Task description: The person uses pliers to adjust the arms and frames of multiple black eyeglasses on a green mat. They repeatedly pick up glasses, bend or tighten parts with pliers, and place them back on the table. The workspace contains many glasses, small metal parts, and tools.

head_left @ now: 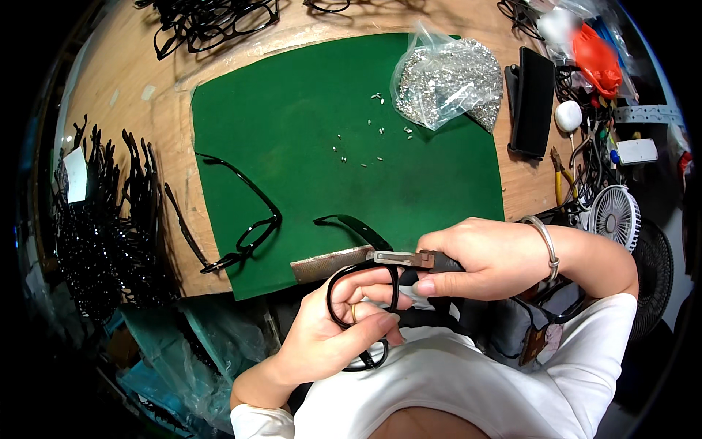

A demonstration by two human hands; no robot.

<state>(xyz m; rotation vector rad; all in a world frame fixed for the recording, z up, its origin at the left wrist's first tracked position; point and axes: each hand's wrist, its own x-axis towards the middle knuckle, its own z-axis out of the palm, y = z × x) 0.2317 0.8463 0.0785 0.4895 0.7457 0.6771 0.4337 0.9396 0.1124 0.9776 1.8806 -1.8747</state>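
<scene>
My left hand (336,333) grips a black eyeglass frame (330,298) at the mat's near edge. Its fingers curl through and around one rim, and a ring shows on one finger. One dark temple (358,225) reaches out over the mat. My right hand (479,257) is closed on a hand tool with a dark handle and a metal head (402,259), which meets the upper corner of the frame. Where they touch is too small to make out. Beside the head, a flat metal bar (329,264) juts over the mat. Another black eyeglass frame (257,233) lies to the left.
Tiny metal pieces (380,131) are scattered on the green mat (292,117). A clear bag of small metal parts (450,80) sits at the back right. Bundled black frames (110,241) are on the left. A black case (531,102), pliers (559,178) and a small fan (614,214) stand right.
</scene>
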